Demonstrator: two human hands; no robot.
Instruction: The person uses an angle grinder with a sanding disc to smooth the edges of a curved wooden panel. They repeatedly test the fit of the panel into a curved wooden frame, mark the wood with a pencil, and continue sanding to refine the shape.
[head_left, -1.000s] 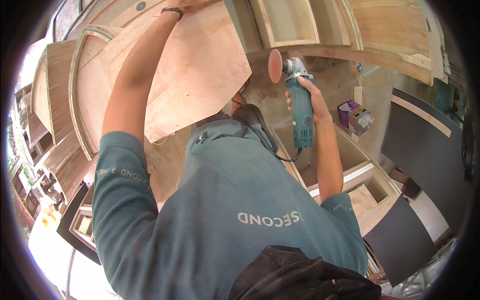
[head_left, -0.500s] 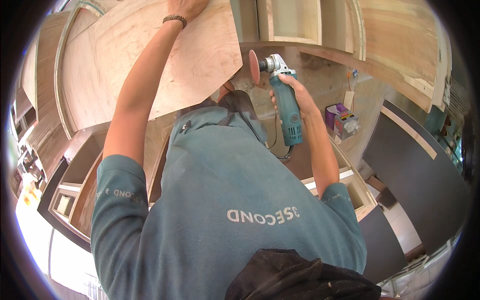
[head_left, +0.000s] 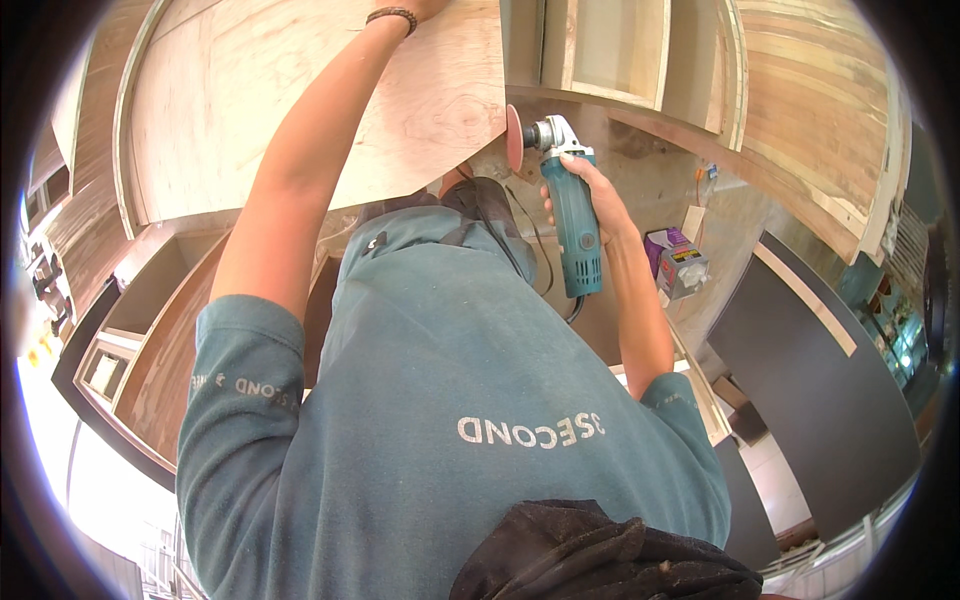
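Note:
My right hand (head_left: 597,195) is wrapped round the teal body of an angle grinder (head_left: 572,225), thumb on its upper side. The grinder's reddish sanding disc (head_left: 515,138) stands on edge at the right edge of a pale plywood panel (head_left: 430,110), near its angled corner. Whether disc and wood touch, I cannot tell. A dark cord leaves the grinder's lower end. My left arm reaches forward over the panel. Only the back part of my left hand (head_left: 424,8) shows at the top edge, past a braided bracelet (head_left: 393,16); its fingers are out of the picture.
Wooden cabinet frames (head_left: 620,50) stand ahead on the right. On the floor to the right lies a purple and grey box (head_left: 676,262). Beyond it leans a dark panel (head_left: 800,370) with a light wood strip. Another open cabinet (head_left: 150,340) is at left.
The plywood panel appears further right and slightly higher in view. The grinder's disc, formerly apart from the panel, is now at its edge. My left hand has shifted right, further out of the picture.

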